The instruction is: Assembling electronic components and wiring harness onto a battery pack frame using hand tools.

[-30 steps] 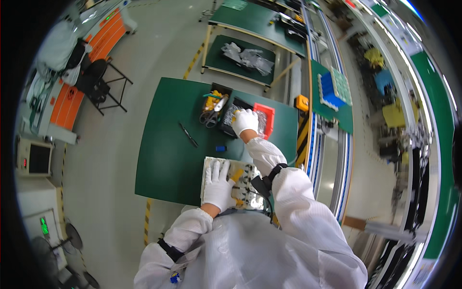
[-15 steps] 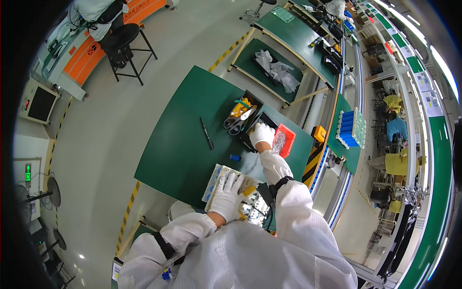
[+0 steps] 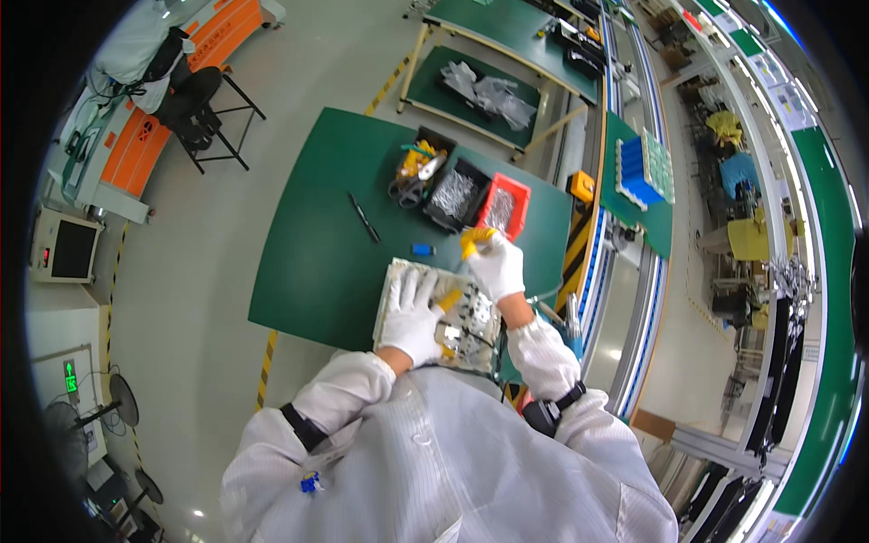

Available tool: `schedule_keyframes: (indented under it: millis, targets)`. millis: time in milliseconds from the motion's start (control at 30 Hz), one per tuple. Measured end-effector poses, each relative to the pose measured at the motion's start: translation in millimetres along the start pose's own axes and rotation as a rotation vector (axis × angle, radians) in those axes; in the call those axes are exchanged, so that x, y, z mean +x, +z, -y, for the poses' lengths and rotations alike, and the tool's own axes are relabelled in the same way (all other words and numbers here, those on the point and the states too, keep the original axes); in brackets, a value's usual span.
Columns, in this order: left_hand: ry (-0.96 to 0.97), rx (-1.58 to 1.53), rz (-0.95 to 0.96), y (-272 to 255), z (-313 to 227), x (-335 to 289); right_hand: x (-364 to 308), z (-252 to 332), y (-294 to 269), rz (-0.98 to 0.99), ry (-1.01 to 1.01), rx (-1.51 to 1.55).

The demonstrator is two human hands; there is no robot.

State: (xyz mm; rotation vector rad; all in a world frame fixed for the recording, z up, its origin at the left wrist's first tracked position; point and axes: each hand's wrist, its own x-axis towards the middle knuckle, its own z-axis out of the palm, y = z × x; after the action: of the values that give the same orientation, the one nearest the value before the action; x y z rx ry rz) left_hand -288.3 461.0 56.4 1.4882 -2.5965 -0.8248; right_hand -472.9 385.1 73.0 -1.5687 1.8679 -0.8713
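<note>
My left hand [image 3: 412, 319], in a white glove with yellow on the thumb tip, lies with fingers spread on a white, block-like assembly [image 3: 391, 294]. Metal pieces and dark wires show on the top of that assembly. Above its far right corner is my right hand [image 3: 496, 265], also gloved, with yellow fingertips pinched together. Whatever those fingers may hold is too small to make out. Just beyond the right hand stands a red bin [image 3: 523, 195] of small shiny metal parts. A black bin [image 3: 433, 210] beside it holds similar parts.
Scissors [image 3: 407, 192] and yellow-handled tools fill another black bin [image 3: 438, 138]. A black pen [image 3: 364, 217] and a small blue cylinder [image 3: 423, 250] lie on the green table [image 3: 308, 226]. Right of the assembly is a teal tool [image 3: 574, 330]. A person sits at far left.
My right hand has drawn back from the black parts bin to above the assembly, uncovering the bin's contents. My left hand stays on the assembly. The view has shifted slightly.
</note>
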Motion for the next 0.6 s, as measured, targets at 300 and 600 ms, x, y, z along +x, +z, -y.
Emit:
schedule_keyframes:
  millis: [300,600]
  targets:
    - [0.004,0.087,0.008,4,-9,3,-167,-61,-31,0.350,0.000,0.103]
    - [-0.035,0.101,0.041,3,-12,0,-177,-60,-20,0.356,-0.252,-0.138]
